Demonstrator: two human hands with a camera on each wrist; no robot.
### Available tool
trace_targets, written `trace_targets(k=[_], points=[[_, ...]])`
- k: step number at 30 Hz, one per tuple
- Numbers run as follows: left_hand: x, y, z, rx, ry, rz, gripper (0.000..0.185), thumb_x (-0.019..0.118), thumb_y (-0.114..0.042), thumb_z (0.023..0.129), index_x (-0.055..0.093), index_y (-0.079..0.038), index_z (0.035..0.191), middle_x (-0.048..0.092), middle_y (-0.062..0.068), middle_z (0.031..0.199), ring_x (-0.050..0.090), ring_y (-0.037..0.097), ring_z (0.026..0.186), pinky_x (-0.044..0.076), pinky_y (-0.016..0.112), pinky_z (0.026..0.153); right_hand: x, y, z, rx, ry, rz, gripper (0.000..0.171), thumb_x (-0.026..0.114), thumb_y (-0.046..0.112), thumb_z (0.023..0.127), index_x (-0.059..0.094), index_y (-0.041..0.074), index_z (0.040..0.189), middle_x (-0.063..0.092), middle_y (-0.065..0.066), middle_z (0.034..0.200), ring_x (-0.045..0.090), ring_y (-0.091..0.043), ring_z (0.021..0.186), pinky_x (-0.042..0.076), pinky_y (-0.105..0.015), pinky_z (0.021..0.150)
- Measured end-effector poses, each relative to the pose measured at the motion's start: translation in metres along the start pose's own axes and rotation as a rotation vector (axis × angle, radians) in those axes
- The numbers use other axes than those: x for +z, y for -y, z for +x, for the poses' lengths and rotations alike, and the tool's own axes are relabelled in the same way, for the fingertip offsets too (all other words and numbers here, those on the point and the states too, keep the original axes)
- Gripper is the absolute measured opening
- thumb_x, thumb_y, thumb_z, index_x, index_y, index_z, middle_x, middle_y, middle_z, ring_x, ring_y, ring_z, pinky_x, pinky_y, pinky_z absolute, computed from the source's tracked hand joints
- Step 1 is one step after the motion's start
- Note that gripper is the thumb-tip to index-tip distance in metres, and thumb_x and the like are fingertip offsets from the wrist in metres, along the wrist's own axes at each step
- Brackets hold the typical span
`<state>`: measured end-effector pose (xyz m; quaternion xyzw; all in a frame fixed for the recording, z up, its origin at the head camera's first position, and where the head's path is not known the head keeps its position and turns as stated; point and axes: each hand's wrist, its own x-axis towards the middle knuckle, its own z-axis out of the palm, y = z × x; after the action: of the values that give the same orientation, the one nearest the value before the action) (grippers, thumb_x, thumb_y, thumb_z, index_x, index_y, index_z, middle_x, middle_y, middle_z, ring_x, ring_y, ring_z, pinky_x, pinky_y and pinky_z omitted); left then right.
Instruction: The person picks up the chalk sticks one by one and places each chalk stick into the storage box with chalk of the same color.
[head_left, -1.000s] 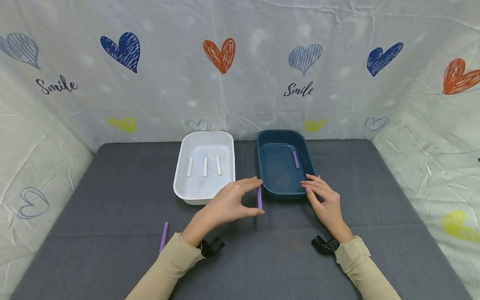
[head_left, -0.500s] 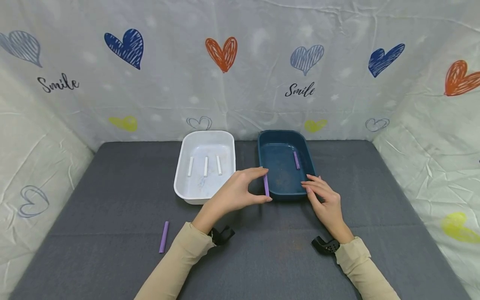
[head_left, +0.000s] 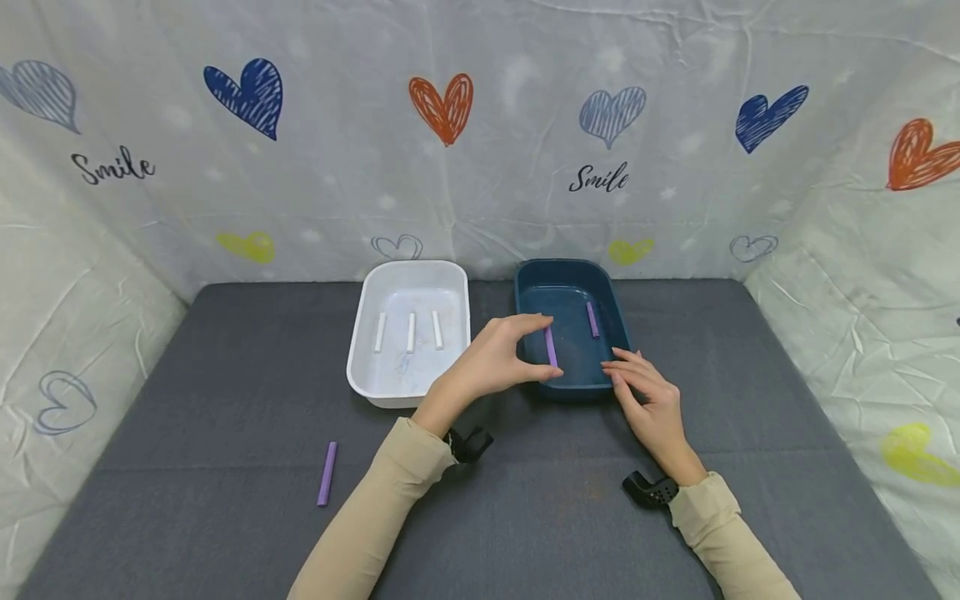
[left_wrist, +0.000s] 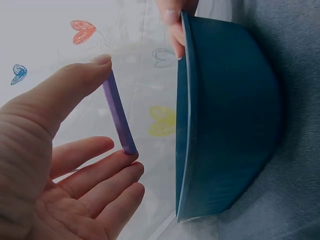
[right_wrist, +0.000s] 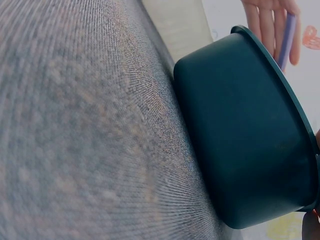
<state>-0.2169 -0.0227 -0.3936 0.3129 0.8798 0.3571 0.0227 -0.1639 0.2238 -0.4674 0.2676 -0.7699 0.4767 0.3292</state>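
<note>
My left hand holds a purple chalk stick end to end between thumb and fingertips, over the left side of the dark blue tray. In the left wrist view this chalk stick hangs beside the tray's rim, the thumb at one end and a fingertip at the other. My right hand grips the rim at the tray's front right corner. Another purple chalk stick lies inside the blue tray. A third purple chalk stick lies on the table at front left.
A white tray stands left of the blue one and contains three white chalk sticks. Grey cloth covers the table. Behind rises a white curtain printed with hearts.
My left hand has carried the purple chalk stick right and away from me, from between the trays to over the blue tray. The right hand stays at the rim.
</note>
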Motion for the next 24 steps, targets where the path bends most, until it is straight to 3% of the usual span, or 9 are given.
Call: trace_targets(k=[11, 24], points=[[-0.002, 0.004, 0.032, -0.040, 0.027, 0.022, 0.077, 0.082, -0.039, 0.081, 0.052, -0.005, 0.144, 0.054, 0.009, 0.144, 0.049, 0.022, 0.134, 0.041, 0.038, 0.109, 0.000, -0.001, 0.000, 0.003, 0.000, 0.001, 0.022, 0.062, -0.027, 0.078, 0.073, -0.014, 0.092, 0.070, -0.030, 0.097, 0.059, -0.055, 0.106, 0.033, -0.033, 0.114], [-0.005, 0.007, 0.070, -0.086, 0.027, -0.049, 0.078, 0.080, -0.043, 0.083, 0.050, -0.012, 0.147, 0.051, 0.005, 0.148, 0.043, 0.020, 0.138, 0.039, 0.039, 0.111, 0.000, 0.001, 0.000, 0.002, 0.004, -0.011, 0.023, 0.062, -0.026, 0.078, 0.073, -0.012, 0.093, 0.070, -0.029, 0.097, 0.060, -0.054, 0.106, 0.033, -0.033, 0.114]])
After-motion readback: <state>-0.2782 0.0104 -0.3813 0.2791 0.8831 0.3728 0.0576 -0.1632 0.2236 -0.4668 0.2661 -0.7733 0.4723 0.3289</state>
